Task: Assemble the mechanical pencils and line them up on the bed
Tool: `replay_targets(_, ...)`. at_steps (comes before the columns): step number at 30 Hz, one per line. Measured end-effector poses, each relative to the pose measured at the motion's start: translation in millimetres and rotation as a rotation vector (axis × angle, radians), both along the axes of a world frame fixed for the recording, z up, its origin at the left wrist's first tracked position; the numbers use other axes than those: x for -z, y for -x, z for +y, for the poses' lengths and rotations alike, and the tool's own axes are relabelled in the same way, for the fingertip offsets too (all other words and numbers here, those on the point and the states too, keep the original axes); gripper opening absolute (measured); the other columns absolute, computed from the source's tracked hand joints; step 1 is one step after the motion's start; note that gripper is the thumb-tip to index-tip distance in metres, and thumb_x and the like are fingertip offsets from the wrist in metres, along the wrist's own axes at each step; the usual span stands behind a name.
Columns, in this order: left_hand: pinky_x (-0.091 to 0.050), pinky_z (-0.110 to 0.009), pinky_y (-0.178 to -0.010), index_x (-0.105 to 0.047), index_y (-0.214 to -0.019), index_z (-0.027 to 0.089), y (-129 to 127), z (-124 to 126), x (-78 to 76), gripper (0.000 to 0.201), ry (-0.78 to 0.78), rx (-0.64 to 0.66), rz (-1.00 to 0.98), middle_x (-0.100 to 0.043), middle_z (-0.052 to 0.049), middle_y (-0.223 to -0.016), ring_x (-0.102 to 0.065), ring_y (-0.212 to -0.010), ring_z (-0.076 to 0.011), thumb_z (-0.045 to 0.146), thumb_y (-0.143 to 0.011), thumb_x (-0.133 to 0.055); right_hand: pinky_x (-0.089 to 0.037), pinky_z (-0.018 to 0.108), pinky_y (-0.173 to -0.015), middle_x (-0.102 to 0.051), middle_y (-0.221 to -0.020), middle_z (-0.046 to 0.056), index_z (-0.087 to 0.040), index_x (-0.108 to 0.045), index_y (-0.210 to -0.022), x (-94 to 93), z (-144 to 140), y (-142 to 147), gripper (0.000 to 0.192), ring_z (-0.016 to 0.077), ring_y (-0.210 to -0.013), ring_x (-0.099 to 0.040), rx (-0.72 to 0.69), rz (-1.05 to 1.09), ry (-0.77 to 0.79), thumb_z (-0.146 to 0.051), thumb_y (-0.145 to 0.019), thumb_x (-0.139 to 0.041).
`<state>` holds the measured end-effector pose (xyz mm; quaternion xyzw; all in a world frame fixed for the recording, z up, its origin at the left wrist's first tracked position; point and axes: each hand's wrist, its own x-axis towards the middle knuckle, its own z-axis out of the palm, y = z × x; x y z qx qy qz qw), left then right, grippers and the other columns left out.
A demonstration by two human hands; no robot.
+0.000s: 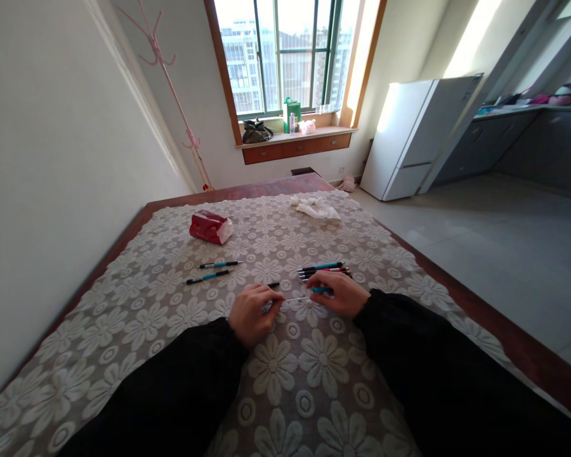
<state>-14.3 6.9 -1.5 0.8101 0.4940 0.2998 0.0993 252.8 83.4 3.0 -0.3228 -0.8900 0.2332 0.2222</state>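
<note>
My left hand [253, 313] is closed, its thumb and fingertips pinching the left end of a thin white rod [297, 299], which looks like the inner tube of a pen. Across from it, my right hand [343, 293] is closed around a teal pen barrel [321, 290]. The rod's right end meets the fingertips of my right hand; whether it enters the barrel is hidden. A black pen part [273, 285] pokes out just beyond my left hand. Right behind my right hand lies a row of several pens [321, 267], partly covered by it.
Two teal-and-black pens [208, 277] lie to the left on the floral lace tablecloth [185, 343]. Farther back are a red tissue pack [209, 227] and a crumpled white plastic bag [318, 209]. A wall runs along the left; a white fridge [404, 136] stands beyond the table.
</note>
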Motion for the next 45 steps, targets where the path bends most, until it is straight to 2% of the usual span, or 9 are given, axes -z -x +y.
replay_targets(5,-0.052,-0.037,-0.082,-0.078,-0.096,0.023,0,0,0.3,0.014,0.004,-0.005,-0.029,-0.077,-0.003,-0.093,-0.067,-0.090,-0.0215,0.018,-0.096,-0.065,-0.046,0.028,-0.071,-0.073,-0.090,0.003,-0.021,-0.061,-0.104,-7.5,6,-13,0.019,0.0167,-0.075,-0.066,0.098,-0.074,-0.055,-0.035,-0.090,-0.061)
replay_targets(9,-0.051,-0.037,-0.082,-0.078,-0.094,0.023,-1,-1,0.2,0.014,0.000,-0.016,-0.032,-0.077,-0.003,-0.091,-0.066,-0.088,-0.0217,0.018,-0.095,-0.065,-0.043,0.029,-0.072,-0.075,-0.094,0.005,-0.022,-0.063,-0.101,-9.8,6,-18,0.016,0.0196,-0.081,-0.068,0.053,-0.218,-0.109,-0.030,-0.088,-0.060)
replay_targets(15,-0.050,-0.036,-0.081,-0.078,-0.090,0.023,-1,-2,-0.3,0.014,-0.003,-0.016,-0.002,-0.077,-0.002,-0.089,-0.066,-0.087,-0.0217,0.016,-0.091,-0.066,-0.042,0.029,-0.072,-0.078,-0.098,0.004,-0.024,-0.070,-0.108,-6.1,-8,1,0.022,0.0217,-0.087,-0.072,0.012,-0.287,-0.066,-0.034,-0.089,-0.065)
replay_targets(24,-0.050,-0.036,-0.080,-0.078,-0.089,0.023,-1,-2,1.3,0.013,-0.014,-0.018,0.008,-0.076,-0.001,-0.087,-0.066,-0.086,-0.0212,0.017,-0.091,-0.066,-0.042,0.029,-0.075,-0.079,-0.102,0.006,-0.022,-0.072,-0.104,-5.3,-13,9,0.016,0.0229,-0.093,-0.073,0.034,-0.317,-0.029,-0.026,-0.092,-0.062)
replay_targets(29,-0.049,-0.035,-0.079,-0.078,-0.089,0.023,-1,-2,-0.6,0.013,-0.021,-0.021,-0.002,-0.076,-0.001,-0.087,-0.066,-0.085,-0.0204,0.016,-0.090,-0.067,-0.041,0.028,-0.074,-0.079,-0.097,0.006,-0.021,-0.072,-0.102,-7.4,-11,8,0.016,0.0207,-0.088,-0.071,0.044,-0.313,-0.025,-0.024,-0.091,-0.062)
replay_targets(45,-0.049,-0.033,-0.080,-0.077,-0.091,0.024,-1,-1,-0.1,0.013,0.002,-0.026,-0.004,-0.076,-0.001,-0.088,-0.067,-0.086,-0.0196,0.016,-0.092,-0.067,-0.044,0.030,-0.078,-0.078,-0.099,0.007,-0.021,-0.072,-0.106,-5.6,-9,7,0.018,0.0227,-0.092,-0.073,0.061,-0.275,0.026,-0.028,-0.096,-0.059)
